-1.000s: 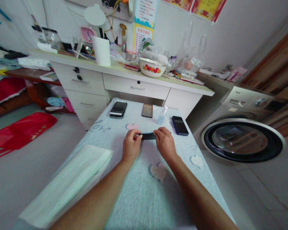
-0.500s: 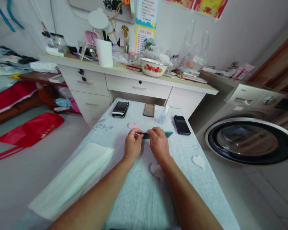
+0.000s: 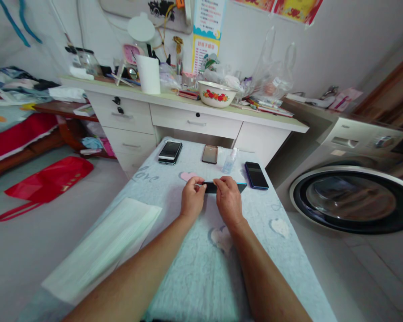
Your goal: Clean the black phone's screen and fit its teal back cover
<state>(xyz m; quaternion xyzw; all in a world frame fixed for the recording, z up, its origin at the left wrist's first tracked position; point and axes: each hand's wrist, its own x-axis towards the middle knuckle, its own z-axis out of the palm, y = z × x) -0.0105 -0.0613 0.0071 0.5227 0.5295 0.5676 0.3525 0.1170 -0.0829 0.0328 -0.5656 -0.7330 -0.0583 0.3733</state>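
A dark phone (image 3: 211,187) with a bluish edge is held just above the middle of the table, tilted so that I see it at a slant. My left hand (image 3: 192,197) pinches its left end between thumb and fingers. Closed over its upper edge, right of the middle, is my right hand (image 3: 229,200); its fingers hide part of the phone. Beyond the hands lie a brown phone case (image 3: 210,154) and a clear spray bottle (image 3: 229,162) standing upright. To the right rests a blue-edged phone (image 3: 256,175), and at far left a stack of phones (image 3: 170,152).
A pale folded sheet (image 3: 104,250) lies along the left of the cloth-covered table (image 3: 188,277). Behind stands a white desk (image 3: 174,112) bearing a floral bowl (image 3: 216,94) and a paper roll (image 3: 148,74). A washing machine (image 3: 352,134) is at right, a red bag (image 3: 50,179) on the floor.
Both hands and the phone have shifted slightly to the right over the table. The whole view has moved a little. Both hands keep hold of the phone.
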